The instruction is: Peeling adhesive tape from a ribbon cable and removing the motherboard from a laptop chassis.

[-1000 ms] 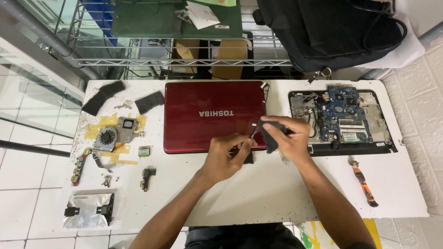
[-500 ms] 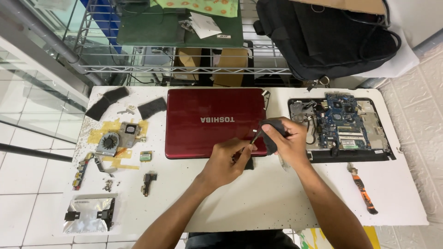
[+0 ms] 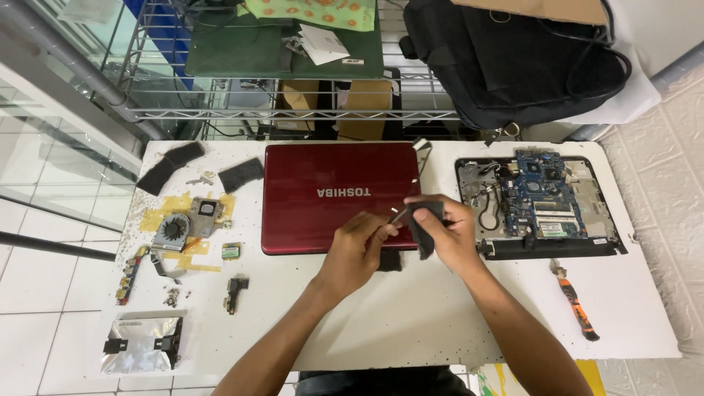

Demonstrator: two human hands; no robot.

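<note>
**A:** so what's going on at the bench here?

**B:** Both hands meet over the front right corner of the red laptop lid [image 3: 341, 198], which lies shut on the white table [image 3: 411, 315]. The right hand [image 3: 446, 233] is wrapped around a small black part [image 3: 423, 227], thumb and fingers gripping it. The left hand [image 3: 356, 248] is pinched around a thin silvery tool [image 3: 397, 215], tip pointing up at that black part. Can't tell if the tip actually touches it, too small.

**A:** and the rest of the laptop?

**B:** The opened base [image 3: 539, 198] sits just right of the lid, blue circuit board and black cables showing. An orange-handled screwdriver [image 3: 574, 299] lies in front of it, near the right forearm.

**A:** left side looks messy lol

**B:** Yeah. A cooling fan [image 3: 172, 231] with its metal bracket rests on yellow tape scraps, two dark foam pads [image 3: 172, 165] behind it, a little green chip [image 3: 232, 251] beside it, plus a silver antistatic bag [image 3: 143, 343] at the front left corner. There's another small black piece [image 3: 389, 261] on the table right under the hands.
</note>
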